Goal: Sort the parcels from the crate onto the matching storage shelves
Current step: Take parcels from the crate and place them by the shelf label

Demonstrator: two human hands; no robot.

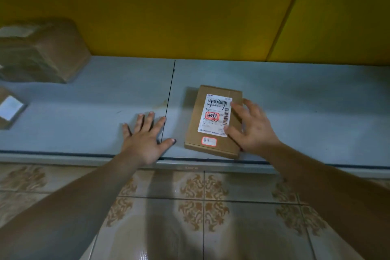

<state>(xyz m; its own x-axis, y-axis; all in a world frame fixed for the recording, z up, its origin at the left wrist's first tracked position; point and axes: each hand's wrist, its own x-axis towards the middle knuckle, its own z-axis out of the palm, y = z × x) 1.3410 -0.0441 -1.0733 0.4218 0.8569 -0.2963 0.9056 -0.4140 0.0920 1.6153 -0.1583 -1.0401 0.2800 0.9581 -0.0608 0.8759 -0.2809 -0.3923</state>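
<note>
flat parcel [213, 120] on shelf [295, 99], right hand [253, 129] touching

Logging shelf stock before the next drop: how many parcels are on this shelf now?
3. A flat labelled parcel by the right hand; a large box at back left; a small box cut off at the left edge. Others may lie outside view.

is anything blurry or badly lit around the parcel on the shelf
Head view: dim, bluish light; the flat parcel and its label look sharp; the right hand on it is slightly motion-blurred; the left hand, flat on the shelf, is crisp; the big box at far left is soft.
</note>
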